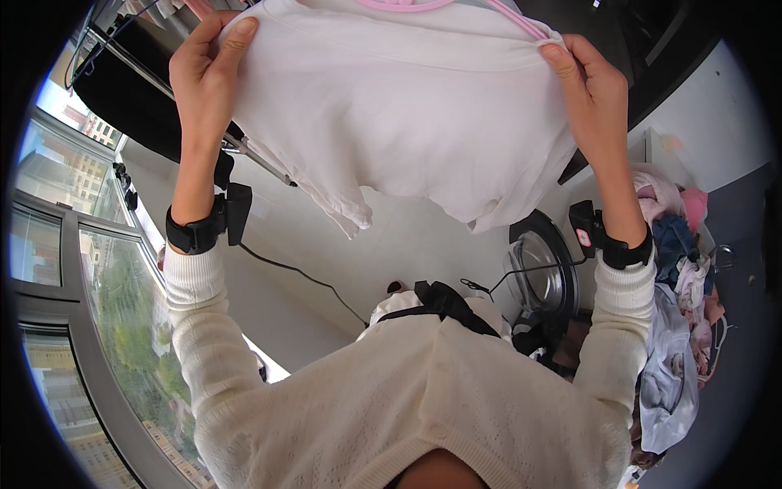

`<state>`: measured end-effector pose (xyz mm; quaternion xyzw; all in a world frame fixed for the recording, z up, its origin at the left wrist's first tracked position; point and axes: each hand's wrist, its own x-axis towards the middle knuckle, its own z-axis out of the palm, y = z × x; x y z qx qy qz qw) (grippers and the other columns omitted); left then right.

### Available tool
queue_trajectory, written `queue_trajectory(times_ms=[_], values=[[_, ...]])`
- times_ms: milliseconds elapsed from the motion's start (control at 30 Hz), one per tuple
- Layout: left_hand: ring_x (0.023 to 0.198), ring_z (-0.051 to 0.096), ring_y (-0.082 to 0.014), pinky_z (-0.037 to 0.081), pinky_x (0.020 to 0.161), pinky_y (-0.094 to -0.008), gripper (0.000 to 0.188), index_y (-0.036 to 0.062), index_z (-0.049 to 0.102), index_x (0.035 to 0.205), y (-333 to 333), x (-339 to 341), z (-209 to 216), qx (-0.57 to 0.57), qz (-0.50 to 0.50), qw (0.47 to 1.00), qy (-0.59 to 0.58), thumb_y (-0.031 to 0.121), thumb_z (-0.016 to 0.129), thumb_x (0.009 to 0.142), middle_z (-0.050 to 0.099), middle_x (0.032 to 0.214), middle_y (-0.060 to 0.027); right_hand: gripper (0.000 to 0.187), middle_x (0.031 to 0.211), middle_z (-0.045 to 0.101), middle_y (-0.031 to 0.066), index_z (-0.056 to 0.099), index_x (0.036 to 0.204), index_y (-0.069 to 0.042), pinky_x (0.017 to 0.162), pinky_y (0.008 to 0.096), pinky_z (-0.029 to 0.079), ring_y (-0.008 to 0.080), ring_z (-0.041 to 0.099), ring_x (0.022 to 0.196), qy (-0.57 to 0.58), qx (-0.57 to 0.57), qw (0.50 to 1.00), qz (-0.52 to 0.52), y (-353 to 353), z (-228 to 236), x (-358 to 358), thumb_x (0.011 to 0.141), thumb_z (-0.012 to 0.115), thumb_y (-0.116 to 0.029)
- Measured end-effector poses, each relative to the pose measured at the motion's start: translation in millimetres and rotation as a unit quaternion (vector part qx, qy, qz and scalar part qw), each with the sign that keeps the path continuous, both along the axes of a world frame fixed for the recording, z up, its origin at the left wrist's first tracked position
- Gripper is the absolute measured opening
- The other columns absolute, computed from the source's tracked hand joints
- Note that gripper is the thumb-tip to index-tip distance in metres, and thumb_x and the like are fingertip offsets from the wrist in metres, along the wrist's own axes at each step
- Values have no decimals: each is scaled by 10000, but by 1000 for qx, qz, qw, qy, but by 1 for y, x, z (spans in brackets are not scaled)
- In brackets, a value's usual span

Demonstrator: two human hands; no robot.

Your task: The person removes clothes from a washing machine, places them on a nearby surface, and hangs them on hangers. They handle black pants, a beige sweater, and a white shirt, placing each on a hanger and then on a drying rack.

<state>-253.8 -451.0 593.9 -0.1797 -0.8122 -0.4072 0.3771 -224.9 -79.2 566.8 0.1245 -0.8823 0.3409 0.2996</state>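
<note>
A white shirt [423, 122] hangs stretched between my raised hands, its lower edge dangling loose over the floor. My left hand [208, 69] pinches its upper left corner, thumb in front. At the upper right corner, my right hand [590, 81] grips the cloth in the same way, close against a pink hanger [521, 18]. Parts of that hanger show along the shirt's upper edge, and the rest is cut off by the frame or covered by cloth.
Windows [122, 301] line the left side. A metal rack bar [134, 61] with dark clothing [122, 106] stands upper left. Low on the right is a round open washer door [542, 269]. Beside it lies a heap of mixed clothes [680, 277]. Cables run from both wrist bands.
</note>
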Motion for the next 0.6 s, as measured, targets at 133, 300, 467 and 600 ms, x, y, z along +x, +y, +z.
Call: queue_trajectory(times_ms=[133, 300, 467, 600], values=[[665, 407, -18, 302, 595, -156, 264, -12, 681, 1002, -11, 2, -2, 12, 21, 998, 61, 241, 656, 932, 561, 750, 54, 351, 708, 521, -37, 669, 1041, -1, 621, 198, 372, 56, 444, 660, 108, 25, 990, 88, 2, 35, -11, 922, 650, -331], [683, 464, -21, 343, 625, -149, 269, 14, 699, 1038, -23, 3, 6, 20, 9, 997, 80, 256, 665, 927, 596, 769, 41, 357, 657, 529, -90, 621, 748, -4, 522, 189, 357, 3, 428, 585, -121, -201, 911, 340, 1, 69, -17, 1000, 524, -239], [715, 500, -27, 380, 653, -152, 262, 37, 700, 1046, -21, -9, -5, 30, -16, 998, 47, 261, 684, 910, 626, 802, 33, 306, 667, 493, -55, 630, 772, -12, 549, 206, 359, 39, 422, 593, -100, -28, 978, 182, -22, 60, -15, 972, 581, -238], [877, 607, -101, 453, 802, -205, 375, 47, 665, 1133, -27, -15, -4, -16, 20, 1000, -2, 332, 697, 892, 665, 938, -31, 207, 719, 564, -13, 654, 894, -24, 591, 242, 419, 82, 505, 642, 8, 9, 993, 121, -26, 46, -17, 937, 624, -225]])
